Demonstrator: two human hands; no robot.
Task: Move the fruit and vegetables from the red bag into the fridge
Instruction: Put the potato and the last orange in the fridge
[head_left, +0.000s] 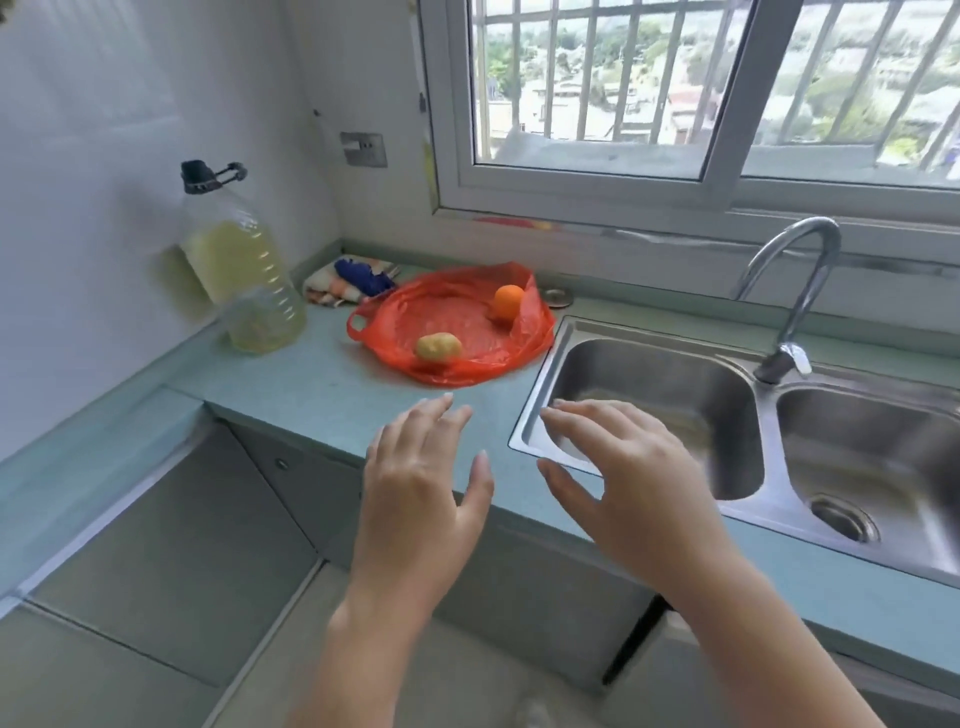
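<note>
A red plastic bag (457, 317) lies spread flat on the pale green counter, left of the sink. On it rest a yellowish potato (438, 347) near its front edge and an orange (508, 301) near its back right. My left hand (421, 483) hovers open over the counter's front edge, below the bag, fingers spread and empty. My right hand (618, 467) is open too, held over the sink's front left corner, holding nothing. No fridge is in view.
A large bottle of yellow oil (244, 275) stands at the left against the wall. A folded cloth (353, 280) lies behind the bag. A steel double sink (550, 364) with a curved tap (795, 291) fills the right. A barred window is above.
</note>
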